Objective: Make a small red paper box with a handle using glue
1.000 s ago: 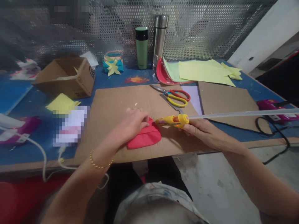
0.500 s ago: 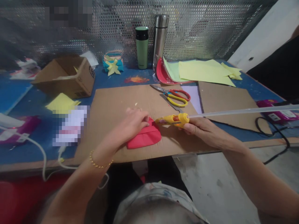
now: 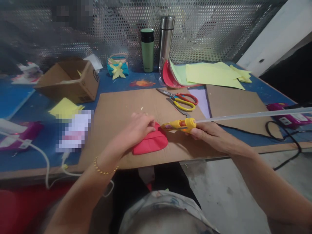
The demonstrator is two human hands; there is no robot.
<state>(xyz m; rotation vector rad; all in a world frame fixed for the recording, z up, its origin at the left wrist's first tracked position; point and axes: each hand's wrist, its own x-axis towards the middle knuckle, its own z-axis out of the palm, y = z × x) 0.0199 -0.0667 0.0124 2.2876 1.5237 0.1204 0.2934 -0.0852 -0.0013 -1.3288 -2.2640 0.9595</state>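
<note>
A folded piece of red paper [image 3: 152,143] lies on the brown cardboard sheet [image 3: 117,102] in front of me. With its fingers curled, my left hand [image 3: 138,126] grips the paper at its upper left and holds it against the cardboard. My right hand [image 3: 209,135] is closed around the handle of a yellow hot glue gun [image 3: 180,125]. The gun's nozzle points left and meets the paper's upper right edge, close to my left fingertips. From the gun's back end a long clear glue stick [image 3: 246,115] sticks out to the right.
Scissors [image 3: 185,104] with red and yellow handles lie beyond the glue gun. Farther back stand a green tumbler [image 3: 147,53], a steel flask [image 3: 166,42] and yellow paper sheets [image 3: 209,73]. A cardboard box [image 3: 84,81] sits at the left. A black cord [image 3: 293,159] hangs over the right edge.
</note>
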